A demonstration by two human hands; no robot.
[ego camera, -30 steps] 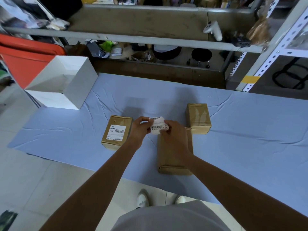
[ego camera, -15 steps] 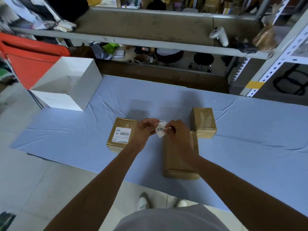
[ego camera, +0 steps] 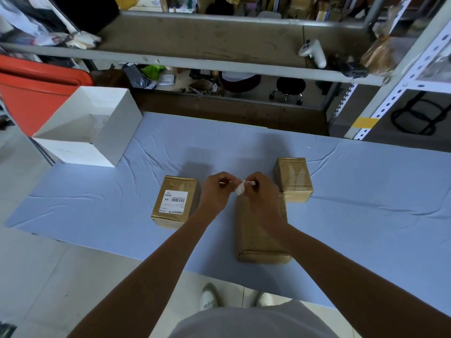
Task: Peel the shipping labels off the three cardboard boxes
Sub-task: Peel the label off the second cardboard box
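Label [ego camera: 240, 189], balled smaller, seems half-hidden between left hand [ego camera: 214, 194], right hand [ego camera: 261, 200].

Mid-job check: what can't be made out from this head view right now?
All head view.
Peeled label: mostly covered by the left hand and right hand pinching it; print unreadable.
Middle box: the right hand and forearm cover much of its top; leftover scraps cannot be judged.
Right box: only top and near side show; other faces hidden.
Left box: attached label fine print too small.
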